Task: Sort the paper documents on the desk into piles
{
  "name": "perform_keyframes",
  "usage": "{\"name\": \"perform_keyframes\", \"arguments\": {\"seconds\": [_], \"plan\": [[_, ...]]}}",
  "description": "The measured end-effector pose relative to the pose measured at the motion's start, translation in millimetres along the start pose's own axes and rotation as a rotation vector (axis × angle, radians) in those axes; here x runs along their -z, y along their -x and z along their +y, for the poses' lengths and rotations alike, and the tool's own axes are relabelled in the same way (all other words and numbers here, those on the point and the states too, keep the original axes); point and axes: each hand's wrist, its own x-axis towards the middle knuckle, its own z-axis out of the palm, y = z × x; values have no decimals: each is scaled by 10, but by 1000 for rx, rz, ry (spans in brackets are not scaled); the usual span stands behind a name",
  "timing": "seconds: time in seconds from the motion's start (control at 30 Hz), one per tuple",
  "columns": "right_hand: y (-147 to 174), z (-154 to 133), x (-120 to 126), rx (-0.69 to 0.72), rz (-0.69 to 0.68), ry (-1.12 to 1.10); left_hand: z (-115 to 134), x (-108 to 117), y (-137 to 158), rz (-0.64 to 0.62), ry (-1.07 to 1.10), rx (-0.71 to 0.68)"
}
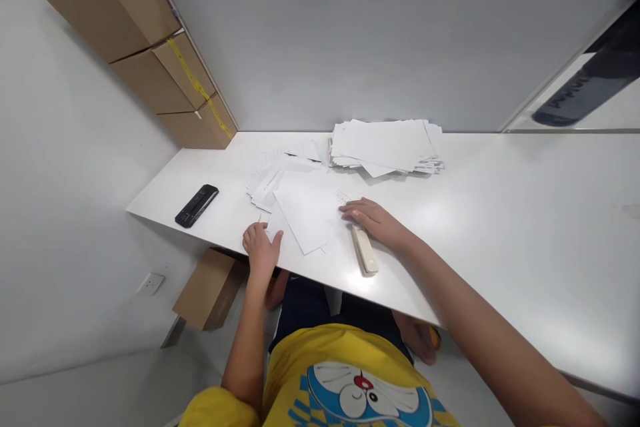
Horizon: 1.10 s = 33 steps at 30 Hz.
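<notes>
Loose white sheets of paper [305, 207] lie overlapping at the middle of the white table, some with faint print. At their lower left corner rests my left hand [261, 245], thumb apart from the fingers, by the table's front edge. My right hand [371, 220] lies with fingers stretched out at the right edge of the sheets, touching a partly printed one. Just below its palm is a cream stapler [365, 251], lying lengthwise on the table. Neither hand visibly grips anything.
A thick, uneven stack of papers [387, 147] stands at the back against the grey panel [400, 33]. A black oblong device [197, 205] lies at the left. Cardboard boxes [165, 80] are piled by the wall, and another box [210, 290] sits below the table.
</notes>
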Motion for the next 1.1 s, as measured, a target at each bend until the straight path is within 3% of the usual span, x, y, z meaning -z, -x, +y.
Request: {"name": "perform_keyframes", "arguments": {"seconds": [0.2,0.47,0.6,0.73,0.87,1.0,1.1], "plan": [[-3,-94,-63,5,-89,-14,50,47,-346,-26,-21,98],[-59,-114,-55,-40,-186,81,-15,-69,-618,28,-68,-16],[-91,-90,-73,-67,-213,99,-7,-104,-563,187,-15,-125],[-106,-89,-84,-75,-217,109,103,-99,-449,127,177,-147],[-112,-102,-79,-69,-222,145,282,-31,-369,47,505,-1],[-102,-70,-82,-65,-147,90,360,134,-412,238,650,188],[-87,-72,-79,-90,-127,15,218,338,-483,456,762,240]]}}
